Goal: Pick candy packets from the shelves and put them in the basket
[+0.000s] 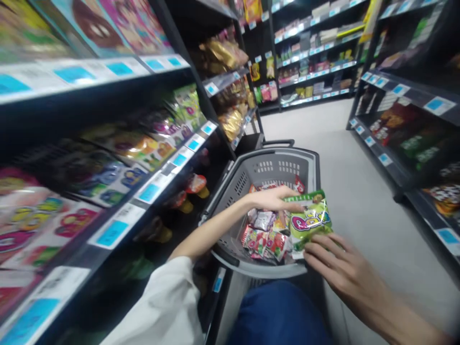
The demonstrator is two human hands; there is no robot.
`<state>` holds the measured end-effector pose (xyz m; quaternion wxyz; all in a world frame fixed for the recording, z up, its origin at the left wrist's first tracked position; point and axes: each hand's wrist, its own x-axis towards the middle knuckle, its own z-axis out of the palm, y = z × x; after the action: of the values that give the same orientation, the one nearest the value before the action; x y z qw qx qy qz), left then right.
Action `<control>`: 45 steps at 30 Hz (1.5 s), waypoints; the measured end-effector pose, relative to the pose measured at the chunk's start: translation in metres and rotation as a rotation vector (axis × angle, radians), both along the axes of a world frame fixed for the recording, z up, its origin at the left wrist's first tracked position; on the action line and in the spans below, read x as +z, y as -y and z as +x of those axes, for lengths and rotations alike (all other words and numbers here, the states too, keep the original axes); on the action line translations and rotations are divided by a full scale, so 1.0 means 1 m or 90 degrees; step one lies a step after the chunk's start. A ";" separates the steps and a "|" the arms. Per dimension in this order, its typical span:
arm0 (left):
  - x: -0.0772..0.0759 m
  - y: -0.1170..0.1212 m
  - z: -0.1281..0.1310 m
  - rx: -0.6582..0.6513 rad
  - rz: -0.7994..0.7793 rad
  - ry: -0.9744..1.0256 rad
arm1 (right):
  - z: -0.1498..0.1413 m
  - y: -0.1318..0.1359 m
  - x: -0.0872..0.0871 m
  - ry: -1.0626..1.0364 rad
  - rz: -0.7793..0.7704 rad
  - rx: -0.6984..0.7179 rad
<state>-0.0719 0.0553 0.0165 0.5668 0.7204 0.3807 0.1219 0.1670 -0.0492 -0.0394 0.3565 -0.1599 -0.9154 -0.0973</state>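
A green candy bag (pixel 309 218) with a purple "Q" on its front is held over the right side of a grey shopping basket (pixel 258 163). My left hand (pixel 276 198) reaches across the basket, its fingers on the bag's upper left edge. At the bag's lower edge my right hand (pixel 336 258) has its fingers bent round the packaging; the fingertips are slightly blurred. Inside the basket lie several small candy packets, among them red-and-white packets (pixel 268 243) and a whitish-purple one (pixel 265 220). The bag hides part of the basket's right rim.
Shelves of bagged sweets (pixel 143 148) with blue price tags run along the left, close to the basket. Gold packages (pixel 232 122) fill a rack farther on. Another shelf (pixel 398 91) borders the right of the grey floor (pixel 319 124). My blue-clad knee (pixel 282 311) is below the basket.
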 end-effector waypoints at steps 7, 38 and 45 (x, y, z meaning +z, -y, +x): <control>0.027 -0.016 0.007 -0.145 -0.148 -0.135 | -0.016 -0.008 -0.031 -0.046 0.069 0.063; 0.214 -0.114 -0.231 0.763 0.673 -0.675 | -0.035 -0.009 -0.072 -0.137 0.079 0.067; 0.207 -0.121 -0.238 0.783 0.693 -0.666 | -0.036 -0.007 -0.066 -0.140 0.068 0.049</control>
<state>-0.3096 0.1760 0.2231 -0.2468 0.5226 0.7858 0.2203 0.1314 -0.0423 -0.1050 0.4662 -0.1149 -0.8698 -0.1140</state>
